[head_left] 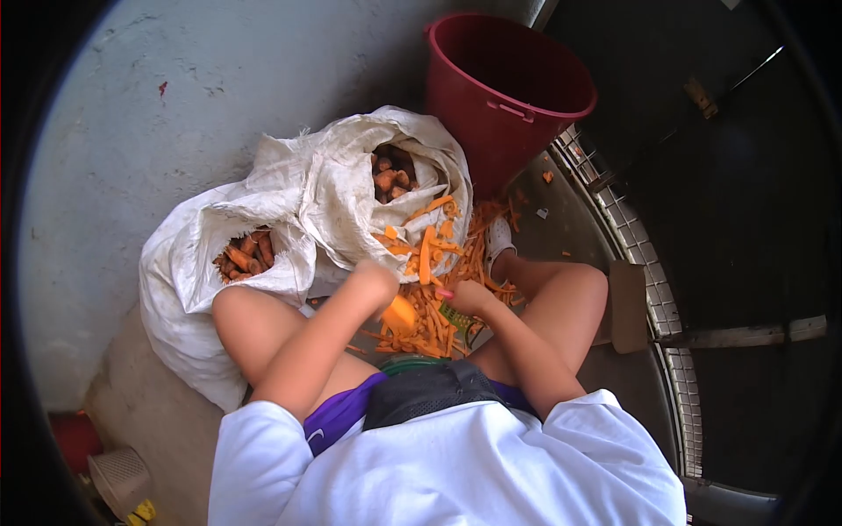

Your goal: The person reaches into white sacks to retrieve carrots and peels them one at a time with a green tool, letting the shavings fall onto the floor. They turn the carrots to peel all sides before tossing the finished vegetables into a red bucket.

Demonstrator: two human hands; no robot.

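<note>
While the person is sitting with knees spread wide, the left hand [375, 287] is closing around a bright orange chunk [399, 316], which is sticking out below the fist, right between the thighs! Over on the other side, the right hand [472, 299] is clutching a small red object [445, 294], its shape too small to make out, and it is pointing towards that chunk. Under both hands, orange peelings [434, 326] are lying in a loose heap, and more strips [427, 254] are resting on the near edge of the right-hand white sack [338, 175]. That sack is standing open, showing brownish-orange roots [392, 182]; just beside it, the left-hand white sack [189, 250] is gaping over darker carrots [248, 254]. Behind, a deep red bin [478, 118] is standing near the grey wall [175, 96].
</note>
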